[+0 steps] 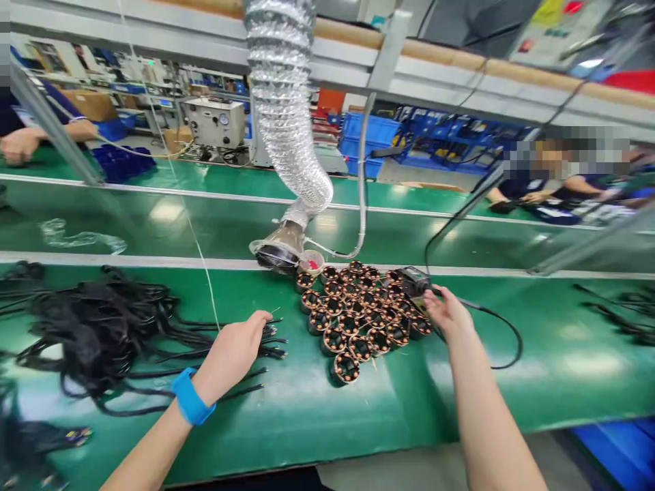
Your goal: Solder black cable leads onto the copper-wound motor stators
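My left hand (233,354), a blue band on its wrist, is closed around a thin solder wire (197,239) that runs down from above; a short tip sticks out past the fingers. Under and beside it lie black cables (168,368) with stripped ends pointing right. My right hand (449,314) has its fingers closed at a black corded tool (415,281), whose cord loops off to the right; the fingers partly hide the grip. Between the hands stands a cluster of ring-shaped motor stators (353,307) with copper windings, one (346,368) at the near end.
A foil exhaust duct (291,116) hangs down, its hood (279,247) low behind the stators beside a small round container (311,262). More black cables (621,310) lie at the right. Across the raised divider, co-workers' hands (23,144) are at another green bench.
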`<state>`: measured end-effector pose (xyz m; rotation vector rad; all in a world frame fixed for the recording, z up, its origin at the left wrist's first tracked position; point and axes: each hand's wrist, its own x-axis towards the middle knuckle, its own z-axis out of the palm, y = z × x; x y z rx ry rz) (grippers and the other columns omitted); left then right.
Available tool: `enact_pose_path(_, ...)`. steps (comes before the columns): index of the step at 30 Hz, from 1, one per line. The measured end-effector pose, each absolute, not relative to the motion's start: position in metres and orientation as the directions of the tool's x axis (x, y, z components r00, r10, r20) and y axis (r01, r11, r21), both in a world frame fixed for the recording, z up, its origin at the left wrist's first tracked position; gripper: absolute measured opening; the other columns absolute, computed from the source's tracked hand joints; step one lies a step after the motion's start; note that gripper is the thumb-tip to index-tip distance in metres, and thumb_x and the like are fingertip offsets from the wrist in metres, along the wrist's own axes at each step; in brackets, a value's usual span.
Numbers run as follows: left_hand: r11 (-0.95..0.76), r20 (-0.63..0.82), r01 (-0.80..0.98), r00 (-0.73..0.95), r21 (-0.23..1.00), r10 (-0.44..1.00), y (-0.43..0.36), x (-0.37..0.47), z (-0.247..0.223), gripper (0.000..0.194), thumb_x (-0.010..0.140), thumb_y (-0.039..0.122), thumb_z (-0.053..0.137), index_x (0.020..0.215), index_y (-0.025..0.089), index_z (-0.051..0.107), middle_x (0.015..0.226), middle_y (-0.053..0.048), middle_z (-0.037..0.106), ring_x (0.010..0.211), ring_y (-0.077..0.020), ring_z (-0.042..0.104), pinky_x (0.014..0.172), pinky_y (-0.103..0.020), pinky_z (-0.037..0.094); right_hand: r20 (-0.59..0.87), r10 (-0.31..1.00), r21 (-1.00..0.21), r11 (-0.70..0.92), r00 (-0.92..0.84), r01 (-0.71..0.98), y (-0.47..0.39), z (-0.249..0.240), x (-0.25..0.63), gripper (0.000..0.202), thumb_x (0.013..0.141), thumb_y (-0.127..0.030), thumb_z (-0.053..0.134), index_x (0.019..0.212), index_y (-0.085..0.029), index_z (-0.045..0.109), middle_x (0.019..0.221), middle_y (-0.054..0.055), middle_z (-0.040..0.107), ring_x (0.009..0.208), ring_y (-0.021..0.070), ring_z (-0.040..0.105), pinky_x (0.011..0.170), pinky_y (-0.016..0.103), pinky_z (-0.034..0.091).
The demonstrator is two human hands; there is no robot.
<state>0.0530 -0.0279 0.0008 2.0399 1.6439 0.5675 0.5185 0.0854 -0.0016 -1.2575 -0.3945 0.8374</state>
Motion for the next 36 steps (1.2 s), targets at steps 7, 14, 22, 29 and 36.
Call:
enact_pose_path(7,-0.489,0.151,0.669,0.498,0.559,0.854,0.047,0.105,-0.016,0.039,0.094,0.025,0.039,0.122,0.023,0.066,0.108,-0.008,0.067,0.095,-0.0249,0.065,0.085,-0.035,0.048,-0.153,0.644,-0.975,0.026,0.750,-0.221,0.073,0.004,0.528,0.029,0.089,-0.042,0.060,0.081,-0.014,0.057,0.054,0.002,0.062,0.047,0.0143,0.063,0.047,0.025,0.054)
enact_pose_path(14,-0.584,0.064,0.688,0.622,0.431,0.780,0.073,0.112,-0.023,0.031,0.093,0.026,0.046,0.114,0.023,0.069,0.108,-0.008,0.069,0.095,-0.0264,0.066,0.086,-0.035,0.047,0.202,0.473,-0.970,0.220,0.858,0.107,0.028,0.001,0.501,0.037,0.076,-0.049,0.071,0.088,-0.015,0.061,0.047,-0.009,0.051,0.038,0.0079,0.047,0.038,0.019,0.040)
enact_pose_path(22,-0.511,-0.029,0.837,0.526,0.197,0.850,0.045,0.104,-0.013,0.026,0.095,0.033,0.048,0.104,0.023,0.070,0.096,-0.011,0.075,0.091,-0.0332,0.069,0.071,-0.036,0.047,0.457,0.495,-0.887,0.191,0.739,0.420,-0.016,0.007,0.474,0.034,0.082,-0.049,0.066,0.088,-0.016,0.068,0.060,-0.003,0.061,0.045,0.0099,0.052,0.045,0.022,0.041)
enact_pose_path(29,-0.446,-0.030,0.888,0.451,0.110,0.892,0.016,0.104,-0.010,0.029,0.097,0.040,0.047,0.095,0.021,0.068,0.085,-0.011,0.075,0.082,-0.0307,0.071,0.065,-0.032,0.044,0.597,0.652,-0.745,0.234,0.468,0.625,-0.006,0.026,0.467,0.028,0.087,-0.042,0.061,0.095,-0.018,0.074,0.095,0.007,0.075,0.083,0.0189,0.069,0.082,0.033,0.054)
enact_pose_path(36,-0.370,0.032,0.922,0.369,0.115,0.929,0.003,0.109,-0.010,0.026,0.097,0.038,0.050,0.092,0.020,0.067,0.088,-0.008,0.076,0.083,-0.0282,0.071,0.065,-0.031,0.044,0.561,0.827,-0.632,0.396,0.041,0.666,0.028,0.029,0.410,0.020,0.088,-0.033,0.062,0.102,-0.028,0.075,0.101,0.002,0.076,0.094,0.0190,0.070,0.090,0.033,0.053)
